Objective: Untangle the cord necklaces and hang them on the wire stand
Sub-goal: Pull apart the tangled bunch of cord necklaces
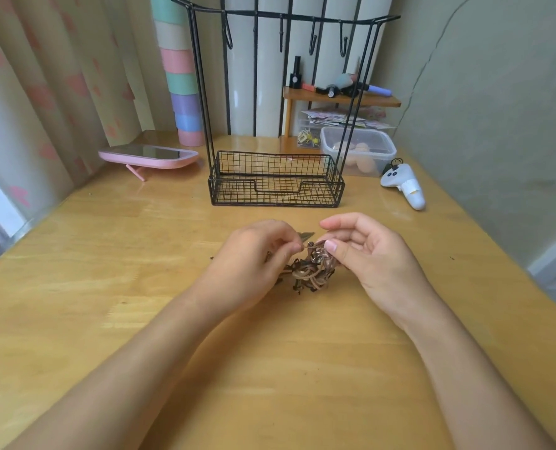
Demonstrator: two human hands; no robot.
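A tangled clump of brown and tan cord necklaces (pixel 312 271) sits on the wooden table (pixel 140 254) between my hands, with small metal rings showing near its top. My left hand (pixel 254 254) pinches a cord end at the clump's upper left. My right hand (pixel 367 254) pinches cords at the clump's upper right with thumb and fingers. The black wire stand (pixel 276 180) rises behind them, a mesh basket at its base and a top bar with several bare hooks (pixel 312 40).
A pink-framed mirror (pixel 146 155) lies at the back left beside a pastel stack of cups (pixel 182 76). A clear plastic box (pixel 361 151), a white controller (pixel 403 185) and a small wooden shelf (pixel 338 99) with cosmetics stand at the back right. Curtains hang left.
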